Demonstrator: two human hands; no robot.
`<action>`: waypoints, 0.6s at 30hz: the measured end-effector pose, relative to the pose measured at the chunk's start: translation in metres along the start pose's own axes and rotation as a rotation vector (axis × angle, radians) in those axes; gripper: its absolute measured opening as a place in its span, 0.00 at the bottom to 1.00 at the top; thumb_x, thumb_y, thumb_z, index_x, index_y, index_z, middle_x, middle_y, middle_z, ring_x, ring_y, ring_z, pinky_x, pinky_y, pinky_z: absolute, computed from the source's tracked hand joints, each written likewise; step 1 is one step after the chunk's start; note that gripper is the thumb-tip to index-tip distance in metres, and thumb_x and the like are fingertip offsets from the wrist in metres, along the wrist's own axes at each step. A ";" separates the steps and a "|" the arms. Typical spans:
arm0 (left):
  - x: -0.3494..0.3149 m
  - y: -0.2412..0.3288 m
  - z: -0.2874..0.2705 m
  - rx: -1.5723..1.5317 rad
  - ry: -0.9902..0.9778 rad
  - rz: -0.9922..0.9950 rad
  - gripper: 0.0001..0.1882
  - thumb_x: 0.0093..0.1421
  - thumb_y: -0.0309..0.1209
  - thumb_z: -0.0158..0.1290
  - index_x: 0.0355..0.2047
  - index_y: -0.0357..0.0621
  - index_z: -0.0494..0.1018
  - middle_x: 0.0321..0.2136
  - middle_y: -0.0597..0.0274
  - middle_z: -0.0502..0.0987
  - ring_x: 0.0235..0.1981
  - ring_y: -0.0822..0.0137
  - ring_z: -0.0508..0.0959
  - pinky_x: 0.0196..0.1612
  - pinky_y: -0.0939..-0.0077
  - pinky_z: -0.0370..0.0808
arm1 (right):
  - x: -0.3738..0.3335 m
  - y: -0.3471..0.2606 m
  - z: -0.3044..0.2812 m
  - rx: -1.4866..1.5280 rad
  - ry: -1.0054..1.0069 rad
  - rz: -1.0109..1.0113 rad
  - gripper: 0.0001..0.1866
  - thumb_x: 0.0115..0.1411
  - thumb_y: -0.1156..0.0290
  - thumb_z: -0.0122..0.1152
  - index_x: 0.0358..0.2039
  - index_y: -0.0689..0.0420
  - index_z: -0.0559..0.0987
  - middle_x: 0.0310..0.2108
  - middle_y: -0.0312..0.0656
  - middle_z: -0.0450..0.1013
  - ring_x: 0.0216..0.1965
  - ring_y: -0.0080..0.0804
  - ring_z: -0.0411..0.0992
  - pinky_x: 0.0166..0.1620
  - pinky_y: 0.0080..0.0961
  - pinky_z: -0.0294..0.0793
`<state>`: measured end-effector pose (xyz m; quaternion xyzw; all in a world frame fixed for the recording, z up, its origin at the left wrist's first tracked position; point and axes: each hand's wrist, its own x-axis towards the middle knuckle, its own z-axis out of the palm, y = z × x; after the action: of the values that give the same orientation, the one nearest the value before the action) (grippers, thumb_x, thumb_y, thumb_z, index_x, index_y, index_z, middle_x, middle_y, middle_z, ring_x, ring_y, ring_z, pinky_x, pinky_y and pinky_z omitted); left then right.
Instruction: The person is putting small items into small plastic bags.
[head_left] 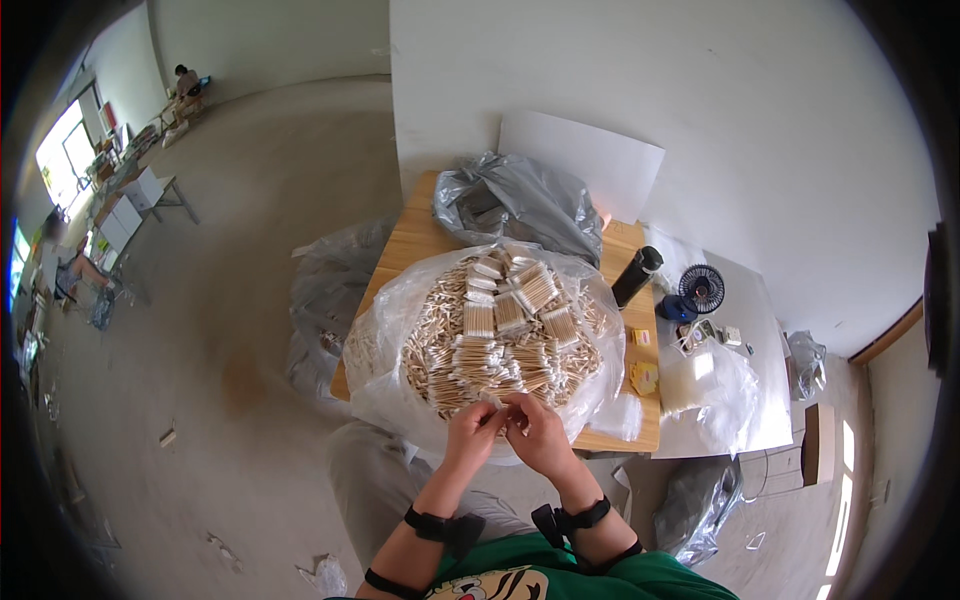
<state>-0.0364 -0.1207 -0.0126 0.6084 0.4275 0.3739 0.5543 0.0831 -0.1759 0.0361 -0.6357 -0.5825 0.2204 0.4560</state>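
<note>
A big heap of loose cotton swabs (440, 365) with wooden sticks fills a clear plastic bag (375, 375), its mouth spread wide on the table. Several packed bundles of cotton swabs (479, 319) lie on top of the heap. At the near edge of the heap, my left hand (472, 430) and my right hand (538, 434) meet with fingertips pinched together. A bit of something whitish shows between them, too small and covered to name. Both hands are closed, just above the near side of the bag.
A grey plastic bag (520, 195) lies at the table's (405, 235) far end. To the right are a black bottle (637, 276), a small fan (701, 289), a yellow packet (643, 377) and clear bags (728, 400). Another grey bag (325, 290) stands left of the table.
</note>
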 end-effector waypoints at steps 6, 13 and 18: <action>0.001 0.016 0.005 0.078 -0.057 0.119 0.07 0.54 0.26 0.56 0.23 0.37 0.71 0.16 0.59 0.69 0.17 0.69 0.68 0.22 0.75 0.64 | 0.001 0.011 -0.005 -0.012 0.029 -0.016 0.16 0.47 0.83 0.55 0.40 0.60 0.71 0.25 0.47 0.71 0.27 0.44 0.72 0.31 0.32 0.72; 0.002 0.030 0.001 0.252 -0.057 0.238 0.10 0.54 0.25 0.54 0.20 0.35 0.66 0.15 0.59 0.66 0.17 0.67 0.66 0.21 0.73 0.63 | 0.004 0.016 -0.014 -0.012 0.162 0.071 0.16 0.48 0.79 0.58 0.39 0.60 0.70 0.25 0.46 0.70 0.27 0.44 0.71 0.31 0.31 0.72; 0.000 0.034 0.006 0.367 -0.073 0.407 0.08 0.51 0.24 0.53 0.20 0.37 0.65 0.17 0.53 0.69 0.19 0.55 0.69 0.22 0.67 0.65 | 0.001 0.010 -0.010 0.102 0.098 0.035 0.16 0.52 0.78 0.55 0.43 0.60 0.70 0.29 0.48 0.71 0.32 0.45 0.73 0.34 0.34 0.74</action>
<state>-0.0268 -0.1233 0.0209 0.7851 0.3369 0.3715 0.3633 0.0967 -0.1777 0.0329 -0.6317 -0.5366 0.2263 0.5117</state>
